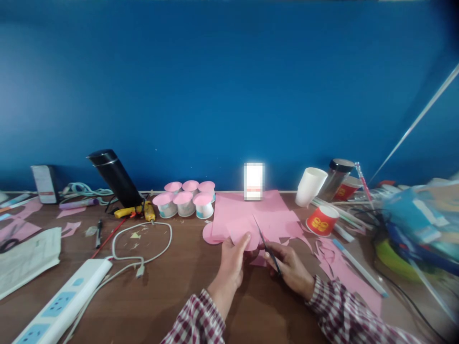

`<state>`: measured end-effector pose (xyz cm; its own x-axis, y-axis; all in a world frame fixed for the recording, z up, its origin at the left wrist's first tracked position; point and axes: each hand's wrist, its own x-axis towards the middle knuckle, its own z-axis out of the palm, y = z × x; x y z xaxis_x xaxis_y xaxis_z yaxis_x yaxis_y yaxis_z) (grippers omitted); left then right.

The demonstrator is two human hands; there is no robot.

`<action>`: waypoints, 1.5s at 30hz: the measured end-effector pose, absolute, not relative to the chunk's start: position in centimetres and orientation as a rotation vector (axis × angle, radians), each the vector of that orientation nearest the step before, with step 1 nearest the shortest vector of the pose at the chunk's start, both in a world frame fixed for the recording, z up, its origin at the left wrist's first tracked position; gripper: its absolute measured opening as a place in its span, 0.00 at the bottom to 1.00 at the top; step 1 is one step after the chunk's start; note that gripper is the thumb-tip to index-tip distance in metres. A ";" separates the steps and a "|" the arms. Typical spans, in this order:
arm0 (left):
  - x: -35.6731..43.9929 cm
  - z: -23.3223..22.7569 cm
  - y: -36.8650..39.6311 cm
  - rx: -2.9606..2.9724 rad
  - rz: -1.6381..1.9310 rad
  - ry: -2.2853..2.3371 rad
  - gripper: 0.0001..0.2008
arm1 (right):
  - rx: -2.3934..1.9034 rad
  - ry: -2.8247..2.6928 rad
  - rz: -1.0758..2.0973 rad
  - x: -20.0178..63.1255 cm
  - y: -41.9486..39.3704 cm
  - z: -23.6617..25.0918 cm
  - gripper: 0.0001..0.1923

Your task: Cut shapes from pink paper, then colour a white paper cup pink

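Pink paper (252, 242) is pinched by the left hand (232, 260), flanked rightward by forward-pointing scissors (264, 242) gripped in the right hand (289, 268).

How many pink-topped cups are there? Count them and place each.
6, in two rows left of the pink sheets: front left cup, front middle cup, front right cup; back left cup, back middle cup, back right cup. The front row partly hides the back.

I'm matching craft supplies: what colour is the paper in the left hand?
Pink; the paper shows in the head view.
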<state>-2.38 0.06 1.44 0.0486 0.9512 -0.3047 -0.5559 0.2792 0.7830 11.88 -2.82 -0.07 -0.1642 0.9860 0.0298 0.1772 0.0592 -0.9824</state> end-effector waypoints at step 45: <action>-2.5 1.5 0.1 0.502 1.199 0.899 0.21 | -1.215 -1.550 1.162 12.2 -2.8 -0.5 0.18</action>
